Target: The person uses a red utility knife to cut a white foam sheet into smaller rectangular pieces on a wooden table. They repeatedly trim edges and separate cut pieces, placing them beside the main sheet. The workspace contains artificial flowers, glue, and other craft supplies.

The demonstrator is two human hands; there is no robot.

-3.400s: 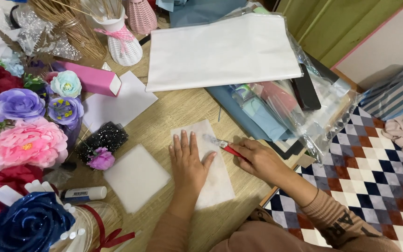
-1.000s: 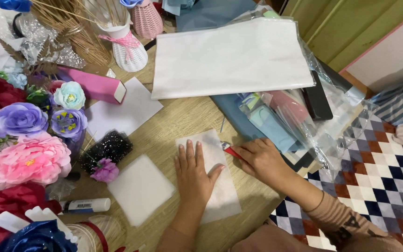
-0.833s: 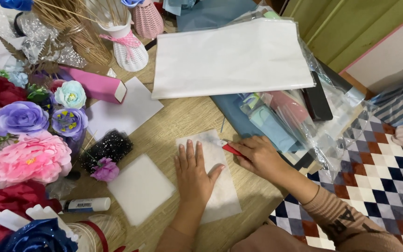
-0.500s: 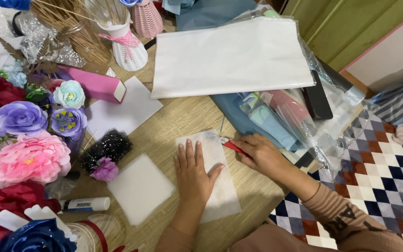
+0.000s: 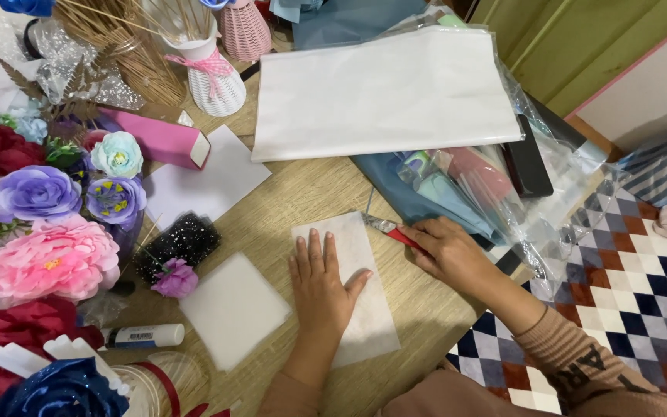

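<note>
Pressing left hand [image 5: 320, 282] flat on paper sheet [image 5: 347, 289], right hand [image 5: 451, 251] gripping cutter [image 5: 392, 231]

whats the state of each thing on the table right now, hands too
left hand: flat, pressing the paper down
right hand: closed on the cutter
red-handled cutter: blade at the paper's right edge
thin white paper rectangle: lying flat, pinned
white foam square: lying flat, untouched
white glue stick: lying on its side
pink box: lying on its side
large white sheet: spread over clear bags
</note>
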